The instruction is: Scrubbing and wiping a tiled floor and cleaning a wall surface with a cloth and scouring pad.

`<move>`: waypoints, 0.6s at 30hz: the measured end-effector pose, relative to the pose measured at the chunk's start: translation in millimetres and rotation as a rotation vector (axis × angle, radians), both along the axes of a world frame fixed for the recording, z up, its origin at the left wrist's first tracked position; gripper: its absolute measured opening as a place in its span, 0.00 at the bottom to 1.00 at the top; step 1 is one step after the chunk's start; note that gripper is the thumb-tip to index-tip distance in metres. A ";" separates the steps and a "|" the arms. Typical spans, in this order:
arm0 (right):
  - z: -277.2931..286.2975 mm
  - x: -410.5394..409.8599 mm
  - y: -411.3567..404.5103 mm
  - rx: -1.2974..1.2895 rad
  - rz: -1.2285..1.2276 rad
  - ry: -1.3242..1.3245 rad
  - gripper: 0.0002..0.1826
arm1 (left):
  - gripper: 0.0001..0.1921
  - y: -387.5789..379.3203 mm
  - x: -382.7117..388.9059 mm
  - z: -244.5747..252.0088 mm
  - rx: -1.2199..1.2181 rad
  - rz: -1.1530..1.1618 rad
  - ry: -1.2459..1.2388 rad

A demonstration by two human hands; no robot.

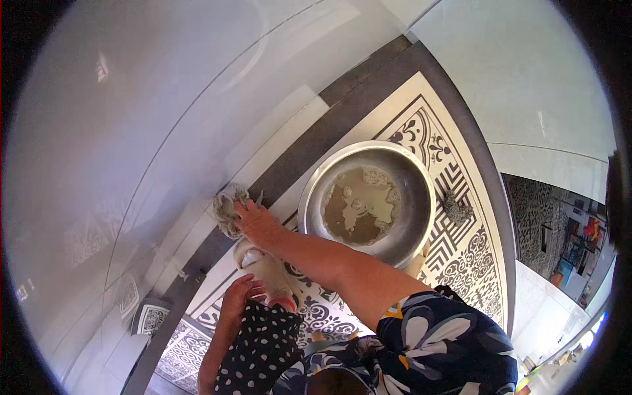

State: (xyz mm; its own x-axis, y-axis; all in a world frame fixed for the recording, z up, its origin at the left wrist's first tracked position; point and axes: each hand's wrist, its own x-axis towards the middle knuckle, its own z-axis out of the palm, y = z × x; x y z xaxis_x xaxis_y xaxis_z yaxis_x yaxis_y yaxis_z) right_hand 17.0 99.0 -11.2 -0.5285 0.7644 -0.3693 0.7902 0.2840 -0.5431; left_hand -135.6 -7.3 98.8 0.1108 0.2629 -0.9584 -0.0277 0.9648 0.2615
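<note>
My right hand (260, 224) presses a wet-looking grey cloth (228, 210) against the lower edge of a glossy white panel (187, 118), where it meets the dark floor border. The right arm reaches across in front of a round metal basin (427, 217). Inside the basin lies cloudy brownish water (340, 207) with patches of foam. My left hand (242, 291) is beside my knee, under dotted black fabric (266, 335), its fingers loosely apart with nothing visible in them. Just past it, a cream-coloured shoe or slipper (276, 281) covers my foot.
The floor has black-and-white patterned tiles (474, 256) with a dark border (340, 118). A grey fuzzy clump, perhaps a scrubber or rag (457, 208), lies right of the basin. Pale glossy panels (533, 94) rise on the right, with a dark reflective front (538, 222) below.
</note>
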 end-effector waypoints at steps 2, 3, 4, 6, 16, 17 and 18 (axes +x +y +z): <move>-5.3 4.7 12.1 -0.073 -0.005 0.062 0.13 | 0.23 -0.7 -2.7 -3.3 0.008 0.009 0.001; -8.3 5.3 21.5 -0.130 -0.181 0.128 0.13 | 0.23 1.4 1.9 -2.6 0.005 0.023 0.002; -11.8 11.5 28.5 -0.183 -0.358 0.196 0.12 | 0.23 2.7 4.2 -2.4 0.000 0.029 0.003; 9.2 30.6 54.5 -0.304 -0.407 0.405 0.13 | 0.23 -6.0 -10.0 -5.7 0.037 0.079 -0.031; 106.2 347.3 129.0 -0.428 -1.001 1.406 0.15 | 0.25 2.4 -28.8 0.2 -0.020 0.193 0.122; 103.0 367.1 139.0 -0.333 -1.026 1.335 0.14 | 0.25 2.1 -33.5 -0.2 -0.018 0.192 0.132; 89.1 391.9 151.4 -0.309 -1.108 1.247 0.13 | 0.25 3.0 -36.9 -0.9 -0.033 0.174 0.128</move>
